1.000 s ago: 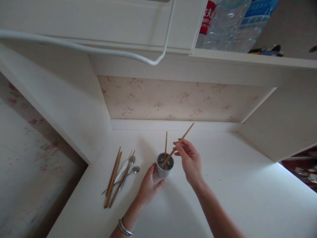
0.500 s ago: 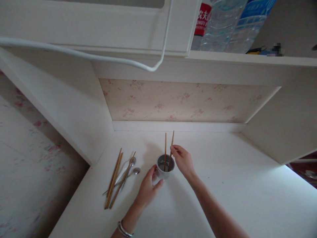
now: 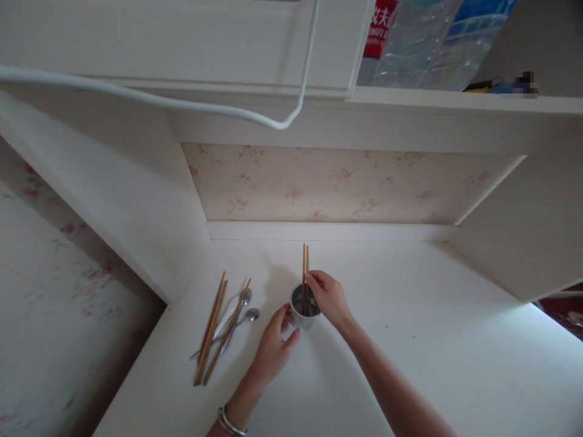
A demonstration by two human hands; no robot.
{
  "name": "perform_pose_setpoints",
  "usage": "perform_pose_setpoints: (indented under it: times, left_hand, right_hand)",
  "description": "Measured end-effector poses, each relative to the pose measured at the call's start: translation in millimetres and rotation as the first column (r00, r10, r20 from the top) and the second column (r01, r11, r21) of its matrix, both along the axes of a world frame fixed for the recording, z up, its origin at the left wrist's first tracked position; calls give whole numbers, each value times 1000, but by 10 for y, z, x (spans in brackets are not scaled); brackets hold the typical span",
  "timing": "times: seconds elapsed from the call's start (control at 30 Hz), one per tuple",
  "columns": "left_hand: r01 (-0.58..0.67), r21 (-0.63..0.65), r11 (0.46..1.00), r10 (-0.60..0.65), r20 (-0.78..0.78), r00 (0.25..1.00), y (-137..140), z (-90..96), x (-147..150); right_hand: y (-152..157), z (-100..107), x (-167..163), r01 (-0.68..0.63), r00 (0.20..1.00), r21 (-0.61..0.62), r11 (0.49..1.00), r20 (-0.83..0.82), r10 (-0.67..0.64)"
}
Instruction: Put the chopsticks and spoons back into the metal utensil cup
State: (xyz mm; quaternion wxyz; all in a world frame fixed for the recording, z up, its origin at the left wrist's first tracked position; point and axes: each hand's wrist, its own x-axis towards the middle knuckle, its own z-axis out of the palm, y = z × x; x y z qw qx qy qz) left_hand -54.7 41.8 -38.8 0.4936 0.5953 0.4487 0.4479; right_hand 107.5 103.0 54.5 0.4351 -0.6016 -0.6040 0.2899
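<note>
The left hand (image 3: 272, 346) grasps the metal cup (image 3: 304, 322) standing on the table (image 3: 455, 358). The right hand (image 3: 330, 297) pinches a chopstick (image 3: 308, 257) inside the cup; one second ago it was slanted, now it is upright, close beside another chopstick (image 3: 303, 261). At left lie more chopsticks (image 3: 211, 340) and spoons (image 3: 252, 314). Above, on the shelf (image 3: 455, 99), one red label (image 3: 379, 33) reads partly "ONGFU".

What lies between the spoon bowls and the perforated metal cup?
Head view: a strip of white tabletop, then the left hand, fingers at the cup.
</note>
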Motion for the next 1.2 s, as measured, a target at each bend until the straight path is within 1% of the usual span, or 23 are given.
perform_pose_setpoints:
  times: [0.23, 0.33, 0.5, 0.63, 0.9, 1.0, 1.07, 1.13, 1.2]
  left_hand:
    - [10, 6, 1000, -10, -6, 1000, 19, -20, -5]
    - [5, 9, 1000, -5, -11, 1000, 21, -29, -8]
    - [12, 18, 1000, -12, -11, 1000, 16, -9, -3]
    - [13, 16, 1000, -12, -28, 1000, 11, 14, -4]
    - [0, 30, 1000, 2, -42, 999, 1, 39, 0]
    - [4, 23, 1000, -4, -29, 1000, 1, 63, 9]
    - [6, 16, 1000, -6, -27, 1000, 0, 78, 10]
    - [7, 10, 1000, -6, -37, 999, 2, 87, 7]
    - [7, 8, 1000, -7, -45, 999, 7, 88, 4]
  right_hand:
    - [-16, -80, 7, -28, 999, 2, 1000, -17, 28]
    - [-24, -76, 10, -25, 1000, 21, 999, -7, 25]
    - [-22, -37, -10, -16, 999, 32, 999, -41, 18]
    - [-6, -64, -17, -32, 999, 34, 999, -39, 33]
    - [-45, -125, 17, -63, 997, -3, 998, -35, 63]
    - [-82, -117, 31, -71, 991, -32, 997, -114, 67]
    - [-126, -126, 55, -65, 978, -86, 994, -201, 47]
    - [-192, -165, 94, -68, 957, -130, 989, -287, 28]
    - [-279, -247, 147, -89, 933, -127, 988, -359, 38]
